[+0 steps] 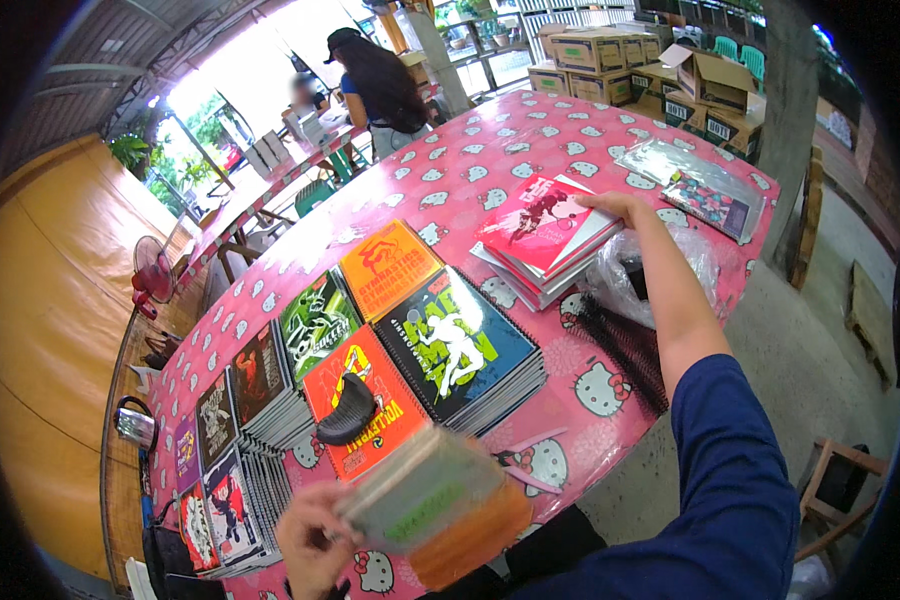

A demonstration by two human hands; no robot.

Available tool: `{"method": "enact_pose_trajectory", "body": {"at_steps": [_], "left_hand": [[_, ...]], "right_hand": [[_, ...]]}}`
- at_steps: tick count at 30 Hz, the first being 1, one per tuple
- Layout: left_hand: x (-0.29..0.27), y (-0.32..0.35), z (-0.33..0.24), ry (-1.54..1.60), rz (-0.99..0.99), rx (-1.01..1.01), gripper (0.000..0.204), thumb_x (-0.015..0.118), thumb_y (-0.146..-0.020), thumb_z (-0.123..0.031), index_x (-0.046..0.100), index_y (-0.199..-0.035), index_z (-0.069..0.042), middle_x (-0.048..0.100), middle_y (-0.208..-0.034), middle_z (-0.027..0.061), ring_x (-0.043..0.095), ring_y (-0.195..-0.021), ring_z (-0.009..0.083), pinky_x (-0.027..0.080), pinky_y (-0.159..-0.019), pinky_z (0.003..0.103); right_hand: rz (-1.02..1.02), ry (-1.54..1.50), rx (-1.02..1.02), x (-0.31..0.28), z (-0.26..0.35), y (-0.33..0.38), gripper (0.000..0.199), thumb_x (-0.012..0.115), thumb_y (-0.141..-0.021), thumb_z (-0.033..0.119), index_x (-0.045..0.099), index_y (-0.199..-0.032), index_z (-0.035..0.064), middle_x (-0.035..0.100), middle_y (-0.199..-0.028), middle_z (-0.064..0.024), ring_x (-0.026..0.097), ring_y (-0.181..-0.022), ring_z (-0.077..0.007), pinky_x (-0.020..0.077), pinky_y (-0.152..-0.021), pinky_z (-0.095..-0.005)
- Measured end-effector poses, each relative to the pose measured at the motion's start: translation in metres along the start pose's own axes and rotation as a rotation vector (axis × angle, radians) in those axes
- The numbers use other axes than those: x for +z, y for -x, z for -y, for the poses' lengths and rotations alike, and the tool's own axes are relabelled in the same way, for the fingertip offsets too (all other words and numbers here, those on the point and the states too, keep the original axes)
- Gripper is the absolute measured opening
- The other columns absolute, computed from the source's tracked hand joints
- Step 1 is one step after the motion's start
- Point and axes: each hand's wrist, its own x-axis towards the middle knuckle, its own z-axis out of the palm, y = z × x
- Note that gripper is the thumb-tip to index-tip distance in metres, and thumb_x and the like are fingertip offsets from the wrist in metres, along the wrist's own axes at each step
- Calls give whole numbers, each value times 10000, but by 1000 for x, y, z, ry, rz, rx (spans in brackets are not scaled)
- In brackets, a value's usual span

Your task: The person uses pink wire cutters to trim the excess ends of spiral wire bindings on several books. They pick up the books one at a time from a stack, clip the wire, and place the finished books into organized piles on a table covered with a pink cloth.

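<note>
My left hand (315,535), low in the view, grips the edge of a grey rectangular pad (425,490) with a green mark, slightly blurred. An orange-brown sheet (475,540) shows beneath the pad. My right hand (615,207) reaches forward, its fingers closed on the edge of a red-covered booklet (540,218) atop a pile of loose covers and sheets. Between my hands stand stacks of spiral notebooks: a blue-black one (460,350), an orange one (388,262), a green one (318,325) and a red-orange one (335,375). A black curved object (350,412) lies on the red-orange notebook.
More notebook stacks (255,395) stand at left. Black spiral coils (625,345) and a clear plastic bag (695,255) lie by my right forearm; plastic-wrapped packs (710,195) lie beyond. Cardboard boxes (595,50) are piled behind the pink table (490,130). Two people are farther back.
</note>
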Motion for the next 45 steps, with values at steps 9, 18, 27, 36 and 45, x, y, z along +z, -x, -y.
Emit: {"method": "enact_pose_trajectory", "body": {"at_steps": [9,18,27,36,45], "left_hand": [[10,75,57,145,149,-215,364,624,-821,-164,537,-1143,-18,571,-1106,124,554,-993,217,438,-854,319],[8,-31,2,171,68,92,307,636,-716,-89,554,-1000,-7,524,-1143,143,479,-1116,218,372,-952,364],[220,-295,81,528,211,-669,530,425,-911,-411,383,-1276,-29,436,-1297,163,453,-1157,231,327,-977,396],[297,-309,86,544,169,-799,731,461,-852,-518,206,-1369,-68,224,-1397,213,293,-1244,403,302,-977,555],[269,-311,91,709,209,-867,622,534,-804,-538,350,-1276,-176,394,-1173,204,495,-918,306,436,-820,457]], "right_hand": [[33,6,-25,-8,13,1,468,682,-724,467,616,-956,66,657,-825,-38,633,-662,-139,508,-607,-285],[-73,89,85,-12,12,-4,570,714,-652,520,614,-990,72,629,-798,-70,617,-688,-163,492,-610,-316],[-273,353,-59,16,8,-6,755,641,-648,644,640,-948,-49,631,-890,-137,584,-749,-217,457,-665,-348],[-220,176,80,-12,0,8,674,679,-645,586,619,-997,14,637,-867,-89,610,-773,-211,480,-699,-358],[-66,55,179,-10,23,31,661,705,-637,550,583,-1068,64,627,-951,-76,604,-830,-184,474,-761,-356]]}}
